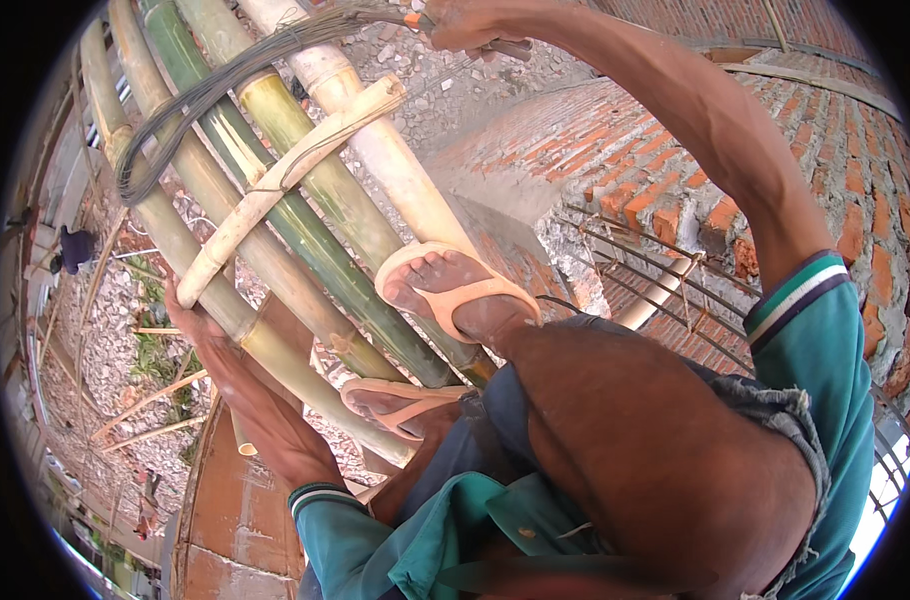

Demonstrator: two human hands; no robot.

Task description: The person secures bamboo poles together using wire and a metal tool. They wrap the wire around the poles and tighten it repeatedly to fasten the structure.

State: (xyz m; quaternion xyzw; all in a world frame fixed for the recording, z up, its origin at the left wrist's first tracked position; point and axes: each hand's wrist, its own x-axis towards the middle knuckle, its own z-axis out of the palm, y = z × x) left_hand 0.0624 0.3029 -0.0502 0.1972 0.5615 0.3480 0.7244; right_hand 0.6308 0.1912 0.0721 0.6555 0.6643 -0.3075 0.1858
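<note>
Head view: 12 o'clock, right hand (475, 25) fisted on tool (512, 48); 9 o'clock, left hand (192, 318) touching crosspiece (293, 178) end, can't tell how open.

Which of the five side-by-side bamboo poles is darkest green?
The middle pole, third from the left: its deep green stands out against the paler tan, yellow-green or whitish poles on either side.
</note>
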